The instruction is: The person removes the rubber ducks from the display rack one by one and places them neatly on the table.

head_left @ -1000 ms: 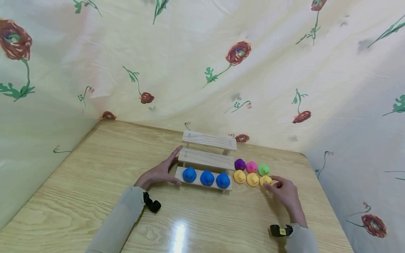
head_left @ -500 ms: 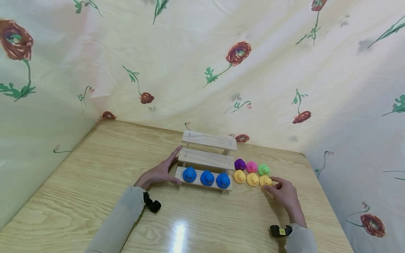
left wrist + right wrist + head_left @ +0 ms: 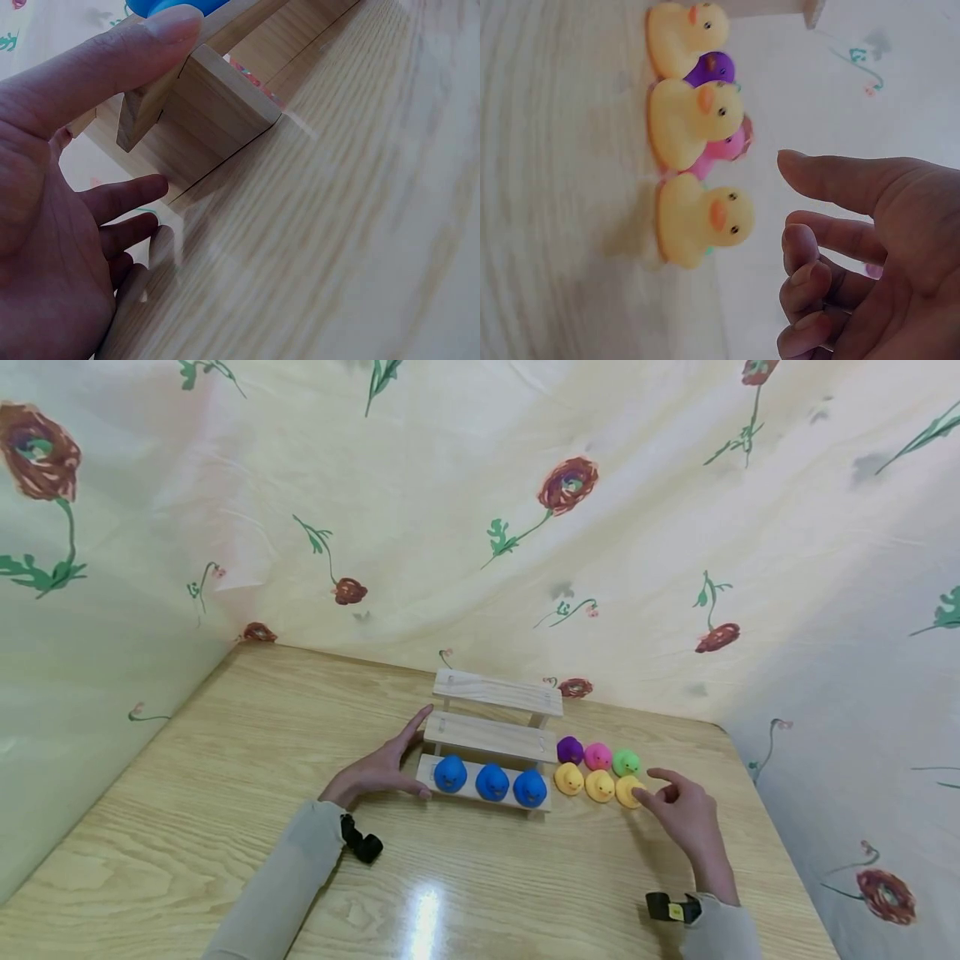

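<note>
At the left end of a three-tier wooden display stand (image 3: 491,739) is my left hand (image 3: 378,770), fingers spread. The left wrist view shows its thumb (image 3: 112,71) against the end of the lowest board, the other fingers loose beside the side panel (image 3: 214,124). Three blue rubber ducks (image 3: 492,783) sit on that lowest board. My right hand (image 3: 684,814) is just right of the end yellow rubber duck (image 3: 628,792), thumb and index finger parted. In the right wrist view that duck stands upright on the table, apart from the fingers.
Two more yellow ducks (image 3: 599,786) continue the front row toward the stand. Behind them line up a purple duck (image 3: 570,750), a pink duck (image 3: 597,756) and a green duck (image 3: 626,762). Flowered cloth (image 3: 450,510) hangs behind and beside the wooden table (image 3: 225,777).
My right hand has let go of the end yellow duck and drawn back slightly to the right, its fingers parting. The left hand keeps its place at the stand.
</note>
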Demonstrator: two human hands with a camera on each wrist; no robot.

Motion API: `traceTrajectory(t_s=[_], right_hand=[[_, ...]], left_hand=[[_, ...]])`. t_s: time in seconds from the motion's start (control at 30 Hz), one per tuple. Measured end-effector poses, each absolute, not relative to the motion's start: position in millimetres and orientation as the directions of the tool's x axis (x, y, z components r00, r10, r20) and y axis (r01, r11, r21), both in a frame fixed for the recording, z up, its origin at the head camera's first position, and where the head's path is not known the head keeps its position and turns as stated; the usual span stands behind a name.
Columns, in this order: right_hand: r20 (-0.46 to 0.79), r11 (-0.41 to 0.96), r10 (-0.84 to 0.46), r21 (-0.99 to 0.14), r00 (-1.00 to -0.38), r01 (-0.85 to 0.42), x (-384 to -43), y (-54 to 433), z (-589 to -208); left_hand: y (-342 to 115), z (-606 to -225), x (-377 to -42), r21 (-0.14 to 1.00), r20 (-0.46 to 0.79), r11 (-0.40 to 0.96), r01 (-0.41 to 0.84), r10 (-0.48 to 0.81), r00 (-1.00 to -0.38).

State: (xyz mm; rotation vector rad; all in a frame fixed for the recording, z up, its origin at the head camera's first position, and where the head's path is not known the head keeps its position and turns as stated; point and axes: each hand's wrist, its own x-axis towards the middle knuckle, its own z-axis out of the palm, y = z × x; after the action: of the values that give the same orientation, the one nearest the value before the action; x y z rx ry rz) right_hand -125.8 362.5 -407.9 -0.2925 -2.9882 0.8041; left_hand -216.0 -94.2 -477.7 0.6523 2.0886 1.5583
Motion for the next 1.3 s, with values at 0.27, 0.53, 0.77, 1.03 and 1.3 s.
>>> traceTrajectory(t_s=[0.27,0.53,0.77,1.03,1.3], right_hand=[[0.103,0.858,0.166,-0.505,-0.981,0.092,-121.1,338.0,-389.1],[0.225,0.851,0.079,-0.522,-0.971,-0.052,-119.8,307.5,-383.2],[0.176,0.83,0.044,-0.554,-0.983,-0.062,-118.0,284.4,-384.3],[0.158,0.795,-0.017,-0.597,-0.987,-0.109,-117.1,263.4,-394.0],[0.139,0.767,-0.091,-0.622,-0.986,-0.159,-115.4,245.9,-404.9]], left_hand=[[-94.0,-477.9,-216.8,0.963,-0.065,0.244,0.114,0.622,-0.78],[-94.5,-477.4,-218.3,0.962,-0.058,0.243,0.125,0.628,-0.776],[-95.3,-479.4,-218.9,0.96,-0.045,0.242,0.142,0.631,-0.775],[-95.6,-479.6,-218.6,0.96,-0.055,0.247,0.132,0.629,-0.776],[-95.5,-480.4,-218.3,0.958,-0.062,0.256,0.128,0.623,-0.78]])
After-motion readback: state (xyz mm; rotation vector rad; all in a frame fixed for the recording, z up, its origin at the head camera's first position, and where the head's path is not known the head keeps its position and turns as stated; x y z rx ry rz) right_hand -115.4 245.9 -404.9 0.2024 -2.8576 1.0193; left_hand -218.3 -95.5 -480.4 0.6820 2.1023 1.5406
